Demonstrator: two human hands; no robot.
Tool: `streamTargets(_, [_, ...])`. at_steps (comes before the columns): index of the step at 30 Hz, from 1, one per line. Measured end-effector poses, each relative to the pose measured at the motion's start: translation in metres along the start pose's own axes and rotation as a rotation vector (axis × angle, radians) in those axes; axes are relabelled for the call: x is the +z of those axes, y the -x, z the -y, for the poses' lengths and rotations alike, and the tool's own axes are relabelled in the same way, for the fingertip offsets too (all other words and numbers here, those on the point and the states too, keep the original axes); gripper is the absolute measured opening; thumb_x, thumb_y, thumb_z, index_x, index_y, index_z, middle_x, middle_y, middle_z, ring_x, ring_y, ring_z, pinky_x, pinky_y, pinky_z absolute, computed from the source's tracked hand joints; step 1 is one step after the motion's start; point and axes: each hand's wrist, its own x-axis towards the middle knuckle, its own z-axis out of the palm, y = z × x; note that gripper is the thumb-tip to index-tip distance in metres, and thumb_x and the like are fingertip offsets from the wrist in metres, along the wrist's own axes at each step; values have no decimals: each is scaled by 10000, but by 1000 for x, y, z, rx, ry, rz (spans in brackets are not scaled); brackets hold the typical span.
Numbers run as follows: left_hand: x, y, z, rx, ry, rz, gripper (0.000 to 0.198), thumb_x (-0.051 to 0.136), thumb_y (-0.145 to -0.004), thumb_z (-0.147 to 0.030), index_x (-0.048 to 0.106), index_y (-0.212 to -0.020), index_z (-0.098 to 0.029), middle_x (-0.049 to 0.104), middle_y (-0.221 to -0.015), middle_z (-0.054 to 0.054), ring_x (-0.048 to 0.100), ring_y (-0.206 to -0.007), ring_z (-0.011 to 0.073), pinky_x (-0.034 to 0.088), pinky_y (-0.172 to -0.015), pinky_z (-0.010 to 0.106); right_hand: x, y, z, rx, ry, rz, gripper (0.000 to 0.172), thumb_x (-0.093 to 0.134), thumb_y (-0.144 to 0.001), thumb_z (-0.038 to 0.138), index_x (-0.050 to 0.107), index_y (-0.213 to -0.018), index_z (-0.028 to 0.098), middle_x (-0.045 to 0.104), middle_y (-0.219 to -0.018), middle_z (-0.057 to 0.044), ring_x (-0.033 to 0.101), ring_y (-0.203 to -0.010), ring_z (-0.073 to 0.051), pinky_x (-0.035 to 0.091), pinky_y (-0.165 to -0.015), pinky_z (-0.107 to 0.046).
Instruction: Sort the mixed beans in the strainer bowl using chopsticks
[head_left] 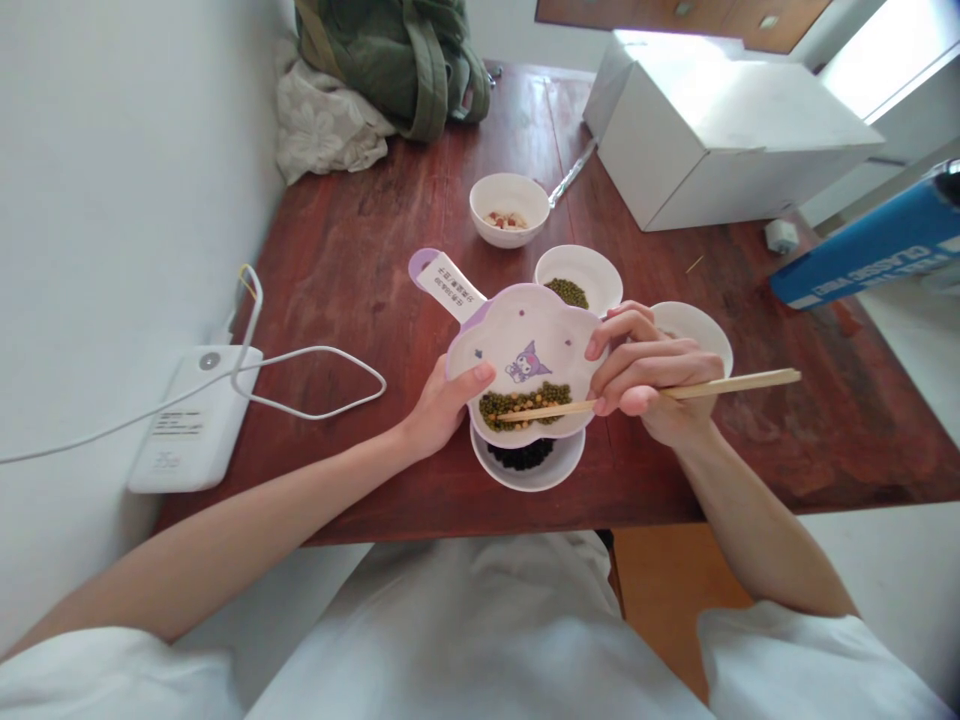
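Observation:
My left hand (450,398) grips the left rim of a white and purple flower-shaped plate (559,320), thumb on top, tilting it toward me. Green beans mixed with some yellowish ones (517,408) are gathered at the plate's near edge. Closed around wooden chopsticks (735,383), my right hand (656,370) is at the plate's right side; the chopstick tips lie among the beans. Under the plate's near edge, partly covered, stands a white bowl (529,482) of black beans. Behind the plate is a bowl (592,262) with green beans. My right hand partly hides another white bowl (697,325).
Farther back stands a bowl (510,190) with pale and reddish bits. A white box (720,130), a blue box (870,240) and a green bag (390,60) occupy the table's far parts. On the left, a white power bank (199,420) trails a cable (322,350).

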Motion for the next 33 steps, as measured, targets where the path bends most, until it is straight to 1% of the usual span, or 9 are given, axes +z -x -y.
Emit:
streamTargets(3, [0, 0, 0, 4, -2, -6, 736, 980, -862, -781, 917, -1297, -191, 944, -1328, 169, 821, -1439, 513, 666, -1259, 639, 1, 0, 0, -1, -4, 10, 529, 772, -1123, 648, 876, -706, 340, 784, -596, 6, 790, -813, -282, 591, -1157, -576])
streamTargets(7, [1, 0, -1, 2, 8, -9, 741, 998, -850, -771, 918, -1295, -183, 944, -1326, 171, 818, -1443, 513, 668, -1258, 631, 2, -1, 1, -14, -43, -5, 555, 779, -1119, 654, 844, -681, 318, 788, -593, 11, 802, -812, -271, 592, -1150, -556])
streamTargets(12, [2, 0, -1, 3, 0, -19, 740, 988, -852, -782, 916, -1284, -185, 944, -1323, 170, 813, -1449, 511, 654, -1275, 636, 3, -1, 1, 3, -61, -4, 540, 777, -1119, 648, 868, -694, 328, 777, -594, 4, 791, -822, -270, 593, -1188, -562])
streamTargets(20, [2, 0, -1, 8, 1, -18, 737, 990, -853, -778, 915, -1296, -193, 939, -1344, 164, 810, -1453, 508, 653, -1278, 639, 2, 1, 0, 22, -43, 7, 574, 757, -1118, 695, 857, -675, 343, 776, -578, 10, 810, -822, -277, 588, -1160, -553])
streamTargets(23, [2, 0, -2, 8, 2, -11, 745, 994, -853, -776, 913, -1308, -193, 942, -1334, 160, 814, -1447, 508, 658, -1270, 640, 2, 0, 1, 24, -65, -4, 577, 760, -1123, 680, 847, -670, 334, 781, -584, 10, 814, -832, -269, 587, -1155, -537])
streamTargets(28, [1, 0, -1, 6, -2, -9, 732, 983, -861, -777, 911, -1292, -189, 947, -1304, 166, 822, -1432, 509, 668, -1253, 636, 1, 2, 1, 32, -80, -1, 544, 776, -1109, 679, 871, -695, 338, 775, -583, 6, 792, -829, -282, 576, -1174, -556])
streamTargets(33, [1, -1, -1, 1, 1, -9, 734, 980, -861, -778, 906, -1289, -187, 946, -1300, 172, 820, -1433, 514, 666, -1253, 638, -1, 3, 2, 54, -92, -7, 551, 770, -1108, 687, 870, -692, 339, 762, -581, 0, 779, -831, -282, 569, -1202, -554])
